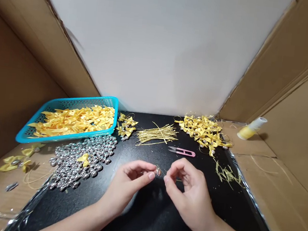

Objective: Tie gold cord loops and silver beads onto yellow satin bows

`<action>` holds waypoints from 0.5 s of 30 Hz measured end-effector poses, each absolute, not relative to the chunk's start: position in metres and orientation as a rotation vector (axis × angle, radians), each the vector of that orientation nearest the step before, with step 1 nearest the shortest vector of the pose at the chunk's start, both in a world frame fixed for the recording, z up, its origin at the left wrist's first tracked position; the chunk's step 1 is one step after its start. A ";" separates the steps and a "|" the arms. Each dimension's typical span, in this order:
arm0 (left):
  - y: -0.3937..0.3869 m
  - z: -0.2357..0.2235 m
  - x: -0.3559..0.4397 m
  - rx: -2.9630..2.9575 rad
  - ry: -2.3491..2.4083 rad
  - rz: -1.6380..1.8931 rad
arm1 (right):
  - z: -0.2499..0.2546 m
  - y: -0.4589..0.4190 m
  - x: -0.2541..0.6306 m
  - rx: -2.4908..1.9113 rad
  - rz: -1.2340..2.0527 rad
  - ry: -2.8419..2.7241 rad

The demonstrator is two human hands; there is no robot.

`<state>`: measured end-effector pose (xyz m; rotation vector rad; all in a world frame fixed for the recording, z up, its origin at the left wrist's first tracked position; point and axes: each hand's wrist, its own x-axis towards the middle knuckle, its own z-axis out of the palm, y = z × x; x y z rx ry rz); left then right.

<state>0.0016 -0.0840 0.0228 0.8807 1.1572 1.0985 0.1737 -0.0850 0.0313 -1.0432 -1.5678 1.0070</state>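
Observation:
Near the middle of the black table, my left hand (131, 183) pinches a small shiny bead (158, 172) between thumb and forefinger. A thin gold cord (163, 171) runs from the bead to my right hand (191, 194), whose thumb and fingertips are closed on it. Both hands are raised a little above the surface, fingertips close together. Just beyond them lie pink thread snips (185, 152) and a bundle of cut gold cords (157, 133). Loose silver beads (82, 159) spread to the left, with one yellow bow (84, 159) on top.
A turquoise basket (65, 137) of yellow bows stands back left. Finished-looking bows with beads and loops (202, 130) are heaped back right, near cord scraps (227, 174). A spool of yellow thread (248, 131) sits far right. Cardboard walls (307, 92) flank the table.

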 end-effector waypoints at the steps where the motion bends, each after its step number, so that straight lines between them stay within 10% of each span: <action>1: -0.085 0.023 0.003 0.865 1.146 1.101 | 0.030 -0.086 0.173 -1.031 0.998 -1.580; 8: -0.098 -0.005 0.003 0.730 1.239 1.149 | 0.011 -0.077 0.172 -1.033 0.928 -1.434; 15: -0.114 -0.033 -0.028 2.224 1.092 0.533 | 0.008 -0.055 0.188 -1.028 0.801 -1.223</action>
